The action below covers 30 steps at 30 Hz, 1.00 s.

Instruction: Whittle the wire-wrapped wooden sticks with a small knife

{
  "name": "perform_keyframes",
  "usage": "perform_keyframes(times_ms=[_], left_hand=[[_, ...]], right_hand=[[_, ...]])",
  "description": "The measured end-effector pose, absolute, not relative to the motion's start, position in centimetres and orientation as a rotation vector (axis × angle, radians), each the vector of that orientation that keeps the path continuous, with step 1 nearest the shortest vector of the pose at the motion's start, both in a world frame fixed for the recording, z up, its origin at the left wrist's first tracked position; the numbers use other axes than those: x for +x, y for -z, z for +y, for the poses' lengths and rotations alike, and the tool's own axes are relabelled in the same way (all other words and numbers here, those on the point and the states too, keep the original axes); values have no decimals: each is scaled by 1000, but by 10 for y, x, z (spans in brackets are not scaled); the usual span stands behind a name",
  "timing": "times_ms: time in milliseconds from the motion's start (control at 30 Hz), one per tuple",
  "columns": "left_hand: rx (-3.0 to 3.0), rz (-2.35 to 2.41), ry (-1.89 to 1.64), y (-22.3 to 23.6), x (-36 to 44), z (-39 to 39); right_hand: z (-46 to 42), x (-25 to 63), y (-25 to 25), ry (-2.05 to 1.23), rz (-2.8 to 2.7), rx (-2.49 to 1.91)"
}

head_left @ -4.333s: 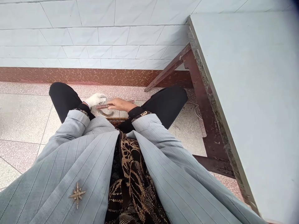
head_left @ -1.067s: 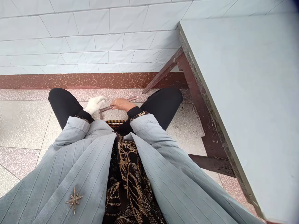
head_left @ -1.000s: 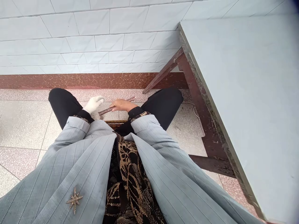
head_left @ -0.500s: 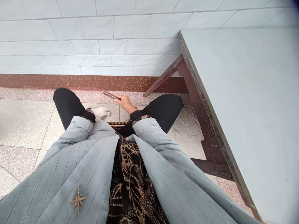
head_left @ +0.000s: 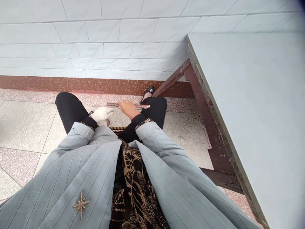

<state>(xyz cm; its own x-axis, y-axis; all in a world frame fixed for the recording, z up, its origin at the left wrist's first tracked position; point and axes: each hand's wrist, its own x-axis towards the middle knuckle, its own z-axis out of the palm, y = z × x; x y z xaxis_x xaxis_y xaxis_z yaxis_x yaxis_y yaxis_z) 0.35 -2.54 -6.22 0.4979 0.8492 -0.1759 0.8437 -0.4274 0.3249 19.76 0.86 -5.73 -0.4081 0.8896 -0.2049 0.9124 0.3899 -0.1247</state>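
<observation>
My right hand (head_left: pixel 128 108) is bare and wrapped round the middle of a reddish-brown wooden stick (head_left: pixel 140 106). The stick lies nearly level, its pale, rough right end over my right knee and its left end above my other hand. My left hand (head_left: pixel 103 113) wears a white glove, its fingers curled closed just below the stick's left end. A small brown curved piece (head_left: pixel 108 122) shows under the glove; whether the fingers hold it is hidden.
A table with a pale top (head_left: pixel 250 95) and dark red wooden legs (head_left: pixel 202 105) stands close on my right. A white tiled wall (head_left: pixel 102 30) with a brown base strip is in front. Between my legs shows a woven black-and-yellow edge (head_left: pixel 117 128). My black shoe (head_left: pixel 149 90) is near the table leg.
The stick has swung from slanting to nearly level, and its right end now shows. My right knee has shifted inward, uncovering the shoe. The gloved hand has come slightly nearer the stick.
</observation>
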Motion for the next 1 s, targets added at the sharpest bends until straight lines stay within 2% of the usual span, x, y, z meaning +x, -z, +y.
perform_keyframes(times_ms=[167, 233, 333, 367, 433, 500, 567, 633, 833, 1000], left_hand=[[2277, 1375, -306, 23, -9, -7], [2145, 1309, -448, 16, -16, -1], [1848, 1177, -644, 27, -20, -4], [1767, 1156, -689, 36, -19, -8], [1668, 1177, -718, 59, -12, -18], [1675, 1222, -636, 82, -6, -27], [1822, 1284, -412, 99, -2, -31], [1936, 1312, -276, 107, -4, -31], [2070, 1478, -316, 106, -20, -27], [2276, 1621, -305, 99, -24, -33]], right_hand=[[8, 212, 27, 482, 2644, 1398], [7, 221, 16, 734, 2752, 1205], [-1, 225, 10, 1309, 2933, 977], [-3, 222, 12, 1451, 2990, 1029], [-5, 210, 22, 1626, 3020, 1427], [0, 195, 37, 1529, 2957, 1747], [9, 183, 53, 1265, 2814, 1928], [18, 177, 66, 1014, 2661, 1960], [22, 189, 91, 854, 2756, 2014], [11, 195, 100, 667, 2783, 1883]])
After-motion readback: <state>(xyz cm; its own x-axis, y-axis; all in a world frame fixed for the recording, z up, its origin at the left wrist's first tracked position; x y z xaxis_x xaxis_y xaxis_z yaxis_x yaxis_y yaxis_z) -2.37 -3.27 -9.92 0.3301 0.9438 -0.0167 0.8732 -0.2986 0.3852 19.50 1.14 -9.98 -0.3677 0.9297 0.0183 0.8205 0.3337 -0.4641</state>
